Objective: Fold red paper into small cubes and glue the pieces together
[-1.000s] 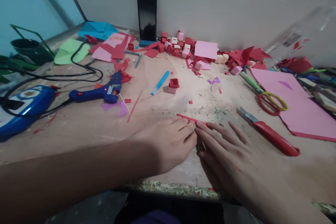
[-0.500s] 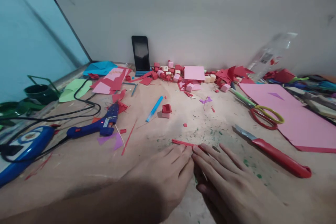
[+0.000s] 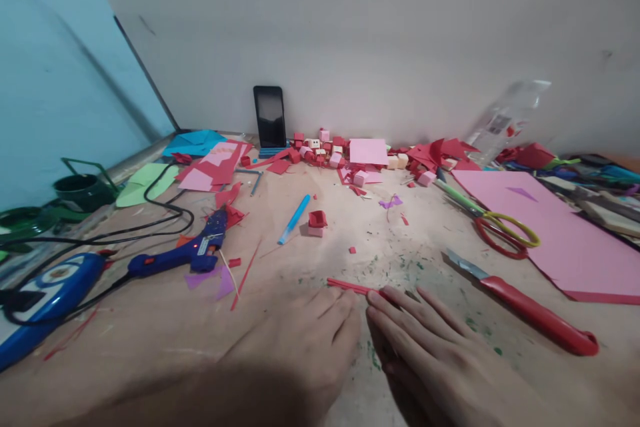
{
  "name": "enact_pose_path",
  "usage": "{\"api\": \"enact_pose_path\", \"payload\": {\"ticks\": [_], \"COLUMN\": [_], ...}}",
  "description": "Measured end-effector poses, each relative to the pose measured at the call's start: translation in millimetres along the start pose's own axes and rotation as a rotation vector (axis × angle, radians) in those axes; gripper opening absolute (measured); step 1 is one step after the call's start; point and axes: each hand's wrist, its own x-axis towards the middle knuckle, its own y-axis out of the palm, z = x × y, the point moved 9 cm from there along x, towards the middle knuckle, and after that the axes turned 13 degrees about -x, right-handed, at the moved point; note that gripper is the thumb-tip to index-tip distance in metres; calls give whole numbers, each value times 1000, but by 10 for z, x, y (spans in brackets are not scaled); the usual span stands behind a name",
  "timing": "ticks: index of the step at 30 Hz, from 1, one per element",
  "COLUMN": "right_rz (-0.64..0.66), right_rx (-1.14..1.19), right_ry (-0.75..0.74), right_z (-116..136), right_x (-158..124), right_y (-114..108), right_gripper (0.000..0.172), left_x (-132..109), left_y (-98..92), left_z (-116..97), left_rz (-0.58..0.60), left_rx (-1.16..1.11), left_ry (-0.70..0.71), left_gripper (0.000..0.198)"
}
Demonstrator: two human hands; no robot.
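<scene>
A folded red paper strip (image 3: pixel 350 285) lies on the table before me, its right part covered by fingers. My left hand (image 3: pixel 315 333) rests palm down at the strip's near edge, fingers lying forward with the tips low against it; its thumb is hidden. Beside it, my right hand (image 3: pixel 430 333) is laid flat with its fingers stretched out over the strip's right end. A small gap separates the two hands. Farther back stands a small open box, red above pink (image 3: pixel 317 223), near a blue pen (image 3: pixel 294 219).
To the right lie a red-handled knife (image 3: pixel 540 313), scissors (image 3: pixel 505 233) and pink paper sheets (image 3: pixel 565 240). On the left are a blue glue gun (image 3: pixel 200 247), its black cable and a blue-white device (image 3: pixel 55 293). Paper cubes (image 3: pixel 325 147) and a phone (image 3: pixel 270 117) line the wall.
The whole view has shifted slightly, so things sit lower in the picture. My left hand has drawn back a little from the right hand, widening the gap. The strip stays in place.
</scene>
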Motion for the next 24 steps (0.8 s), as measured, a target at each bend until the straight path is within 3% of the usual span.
{"api": "enact_pose_path", "payload": {"ticks": [4, 9, 12, 16, 18, 20, 24], "right_rz": [20, 32, 49, 42, 13, 1, -4], "right_rx": [47, 206, 242, 248, 242, 243, 233], "right_ry": [66, 62, 79, 105, 118, 120, 119], "right_z": [-29, -109, -145, -138, -145, -153, -174], "right_x": [60, 158, 147, 97, 85, 86, 101], "right_y": [-54, -170, -126, -52, -66, -89, -139], "right_gripper": [42, 41, 41, 43, 44, 46, 49], "left_x": [52, 91, 76, 0, -34, -50, -31], "left_y": [-98, -205, -108, 44, 27, 118, 100], "left_z": [309, 577, 483, 143, 20, -126, -125], "left_rz": [132, 37, 72, 68, -51, -11, -35], "left_rx": [-194, -346, -324, -241, -143, -92, -47], "left_ry": [-149, -249, -148, 36, 33, 68, -15], "left_gripper": [23, 24, 24, 26, 27, 34, 44]}}
